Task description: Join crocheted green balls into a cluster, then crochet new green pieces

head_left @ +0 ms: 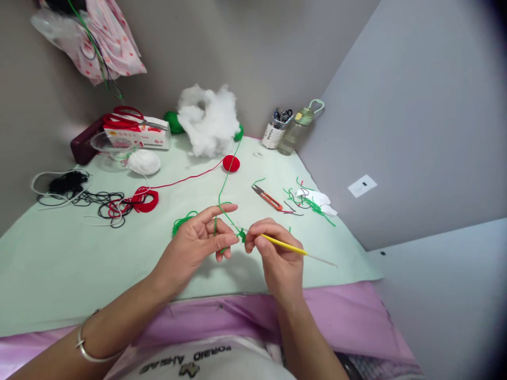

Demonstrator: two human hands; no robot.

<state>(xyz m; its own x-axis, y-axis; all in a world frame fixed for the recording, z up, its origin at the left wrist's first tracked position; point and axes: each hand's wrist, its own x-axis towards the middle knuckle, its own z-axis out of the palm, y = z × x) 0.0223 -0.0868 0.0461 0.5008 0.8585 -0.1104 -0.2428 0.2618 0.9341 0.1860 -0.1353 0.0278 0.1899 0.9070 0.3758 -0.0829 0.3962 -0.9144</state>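
A small piece of green crochet (243,235) sits between my two hands. My left hand (202,235) pinches its edge between thumb and a finger, and green yarn (222,192) runs over the raised forefinger from the back of the table. In my right hand (279,250) is a crochet hook (283,244) with a yellow handle, held like a pen. Its working tip meets the green piece, while the other metal end points right. Loose green yarn (184,221) lies behind my left hand.
Orange thread snips (267,198) and yarn scraps (312,200) lie to the right. Behind are a red crocheted disc (231,163), white stuffing (208,121), a pen cup (274,132) and a bottle (296,129). Black yarn (69,182), a white ball (144,162) and red scissors (127,119) are left.
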